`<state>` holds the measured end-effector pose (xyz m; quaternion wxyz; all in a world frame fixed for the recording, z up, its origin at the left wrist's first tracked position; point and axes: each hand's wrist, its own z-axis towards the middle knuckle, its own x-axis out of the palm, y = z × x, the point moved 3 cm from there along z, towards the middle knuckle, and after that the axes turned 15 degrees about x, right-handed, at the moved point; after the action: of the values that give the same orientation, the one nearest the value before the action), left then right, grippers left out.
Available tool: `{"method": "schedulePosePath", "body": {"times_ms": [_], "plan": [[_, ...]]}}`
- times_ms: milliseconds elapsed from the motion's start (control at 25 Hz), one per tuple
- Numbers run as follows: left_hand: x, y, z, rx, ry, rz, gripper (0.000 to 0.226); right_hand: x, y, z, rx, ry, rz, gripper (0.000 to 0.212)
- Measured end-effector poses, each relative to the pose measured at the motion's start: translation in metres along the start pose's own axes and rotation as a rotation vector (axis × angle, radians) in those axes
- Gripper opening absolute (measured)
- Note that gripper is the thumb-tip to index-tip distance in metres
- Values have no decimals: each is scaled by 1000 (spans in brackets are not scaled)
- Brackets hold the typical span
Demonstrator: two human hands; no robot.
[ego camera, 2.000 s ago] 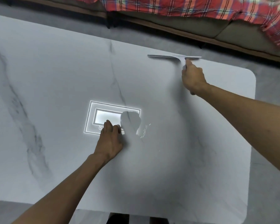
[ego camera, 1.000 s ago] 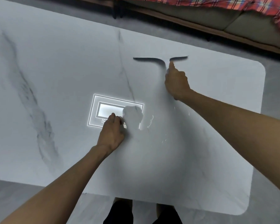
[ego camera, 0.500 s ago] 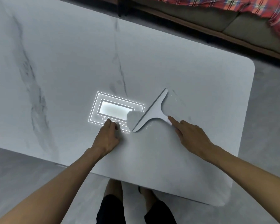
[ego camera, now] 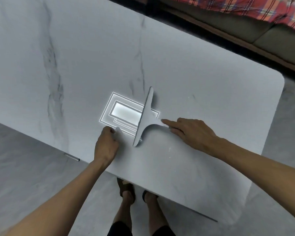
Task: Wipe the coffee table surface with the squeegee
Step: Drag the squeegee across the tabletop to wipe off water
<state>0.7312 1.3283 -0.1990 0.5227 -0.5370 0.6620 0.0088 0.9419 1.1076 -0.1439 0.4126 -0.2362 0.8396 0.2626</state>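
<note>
1. Starting big: most of the view is filled by the table [ego camera: 203, 79], a pale marble-look top. No clear wipe tracks can be made out, so progress is only guessed at. It's probably mid-job, with the wide left stretch likely left to do.
2. A sofa [ego camera: 262, 36] is seen past the far edge, well apart from the action.
3. The squeegee [ego camera: 146, 119] is set near the front edge, its blade seemingly on the top and running front to back across a lamp glare [ego camera: 124, 113].
4. Right hand [ego camera: 192, 133]: the handle is gripped, with the forefinger stretched along it.
5. Left hand [ego camera: 106, 145]: the fingers are curled under and braced on the top just left of the blade. Nothing is seen held.
6. A few shiny specks [ego camera: 169, 149] are spotted right of the blade, maybe water not yet pulled off.
</note>
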Motion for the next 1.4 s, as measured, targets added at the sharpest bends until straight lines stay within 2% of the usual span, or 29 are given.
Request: {"method": "schedulePosePath", "body": {"times_ms": [160, 280, 480, 600, 760, 880, 960, 1080, 1240, 1320, 1400], "plan": [[-18, 32, 7, -36, -89, -5, 26, 25, 98, 60, -239, 38, -154, 41], [-19, 40, 8, 33, -37, 12, 26, 34, 120, 83, -246, 4, -170, 41], [-2, 25, 9, 148, 102, 52, 30, 22, 33, 68, 18, -50, -93, 41], [11, 9, 11, 195, 183, 83, 29, 14, -43, 30, 261, -113, -19, 43], [28, -4, 10, 315, 303, 172, 25, 19, -113, -29, 466, -142, 45, 41], [30, -4, 9, 310, 305, 177, 25, 21, -129, -59, 578, -184, 56, 39], [24, 0, 7, 267, 223, 148, 26, 20, -118, -73, 598, -231, 86, 39], [11, 11, -2, 158, 95, 65, 22, 26, -62, -81, 475, -225, 150, 41], [-1, 37, -15, 94, -14, 13, 25, 77, 44, -65, 159, -64, 91, 42], [0, 47, -23, 98, -23, 30, 26, 109, 88, -60, 11, -12, 44, 40], [6, 52, -33, 119, 13, 52, 20, 129, 106, -60, -52, 3, -8, 41]]}}
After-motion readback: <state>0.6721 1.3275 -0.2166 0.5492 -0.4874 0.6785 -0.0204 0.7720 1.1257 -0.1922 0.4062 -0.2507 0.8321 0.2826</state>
